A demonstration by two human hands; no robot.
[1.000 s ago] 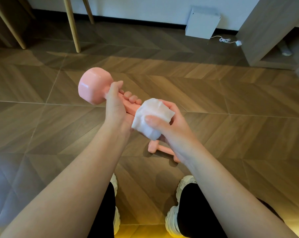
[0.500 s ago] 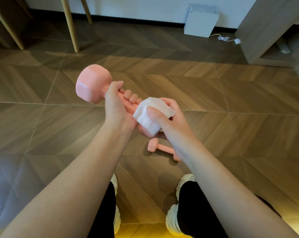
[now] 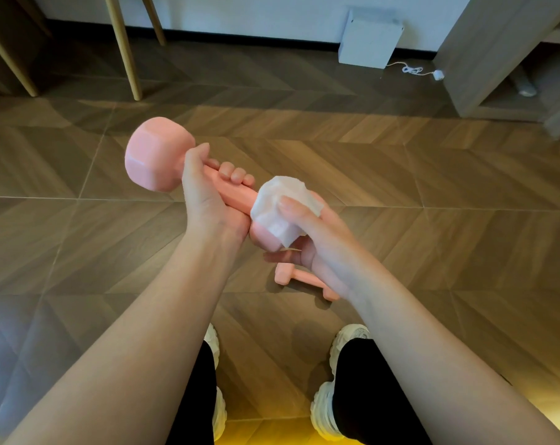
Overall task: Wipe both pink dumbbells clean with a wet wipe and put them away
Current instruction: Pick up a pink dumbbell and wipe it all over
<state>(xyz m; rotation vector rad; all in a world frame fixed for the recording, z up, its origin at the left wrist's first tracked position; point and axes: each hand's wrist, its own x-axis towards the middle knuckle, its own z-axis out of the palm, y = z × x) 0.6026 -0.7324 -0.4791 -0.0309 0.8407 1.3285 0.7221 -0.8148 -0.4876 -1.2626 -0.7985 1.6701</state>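
My left hand (image 3: 208, 200) grips the handle of a pink dumbbell (image 3: 156, 154), held in the air above the floor with one head pointing up and to the left. A white wet wipe (image 3: 280, 203) is wrapped over the dumbbell's near head, and my right hand (image 3: 314, 232) holds it there, thumb on top and fingers underneath. The second pink dumbbell (image 3: 299, 277) lies on the wooden floor below my right wrist, which hides part of it.
My two white shoes (image 3: 328, 403) stand on the floor below. Wooden furniture legs (image 3: 124, 49) rise at the back left. A white box (image 3: 370, 40) with a cable leans on the wall, and a grey shelf unit (image 3: 484, 56) stands at the back right.
My right hand has shifted the wipe a little over the near head, so more of the pink head shows beneath it. The dumbbell stays in my left hand.
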